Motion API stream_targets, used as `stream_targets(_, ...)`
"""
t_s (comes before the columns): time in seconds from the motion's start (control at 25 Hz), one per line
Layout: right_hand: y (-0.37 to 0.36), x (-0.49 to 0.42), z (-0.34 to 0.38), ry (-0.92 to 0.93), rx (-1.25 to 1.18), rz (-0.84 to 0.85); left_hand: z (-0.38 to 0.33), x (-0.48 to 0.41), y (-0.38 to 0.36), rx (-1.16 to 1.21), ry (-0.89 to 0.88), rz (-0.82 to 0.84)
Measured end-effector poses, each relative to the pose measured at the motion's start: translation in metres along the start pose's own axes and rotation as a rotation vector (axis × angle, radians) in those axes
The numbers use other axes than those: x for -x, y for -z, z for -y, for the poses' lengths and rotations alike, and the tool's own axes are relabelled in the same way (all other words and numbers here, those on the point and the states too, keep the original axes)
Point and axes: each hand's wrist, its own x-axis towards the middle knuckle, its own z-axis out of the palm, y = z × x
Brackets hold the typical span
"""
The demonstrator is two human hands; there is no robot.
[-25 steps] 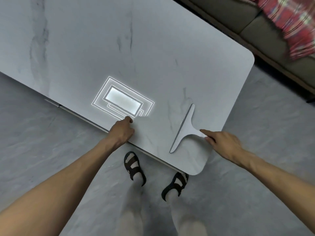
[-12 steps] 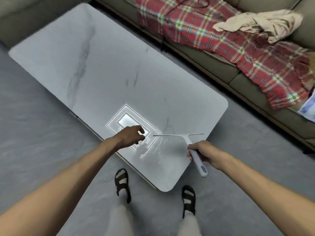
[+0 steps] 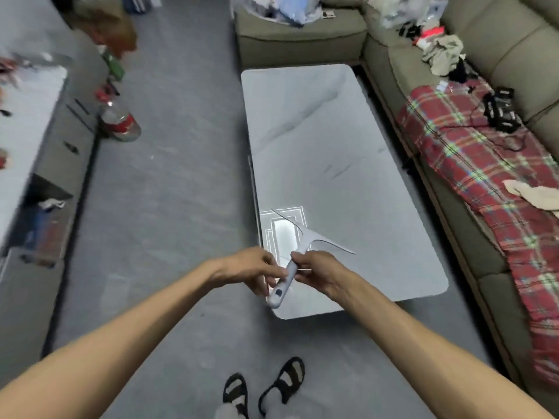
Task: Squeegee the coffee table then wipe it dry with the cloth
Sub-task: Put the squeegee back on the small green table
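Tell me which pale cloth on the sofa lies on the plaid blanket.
The beige cloth at the right edge; it rests on the red plaid blanket. The other pale cloth sits farther back, off the blanket.

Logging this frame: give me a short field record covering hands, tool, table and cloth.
left hand: pinches the squeegee handle low down
right hand: grips the handle higher up
squeegee: white, tilted, over the coffee table's near end; blade contact unclear
coffee table: pale marble-look top
cloth: beige, lying on the plaid blanket on the sofa, untouched
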Motion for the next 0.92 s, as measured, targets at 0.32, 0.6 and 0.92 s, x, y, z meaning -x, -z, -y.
stream_targets(0.32,-0.208,0.058,-0.119,0.041,0.199,0.205,0.18,0.194,-0.022,0.177,0.089,-0.413)
stream_targets(0.6,-0.368,0.166,-0.306,-0.05,0.396,0.41,0.386,0.39,-0.126,0.218,0.246,-0.655)
stream_targets(0.92,-0.5,0.269,-0.502,-0.138,0.619,0.656,0.576,0.55,-0.251,0.426,0.465,-0.805)
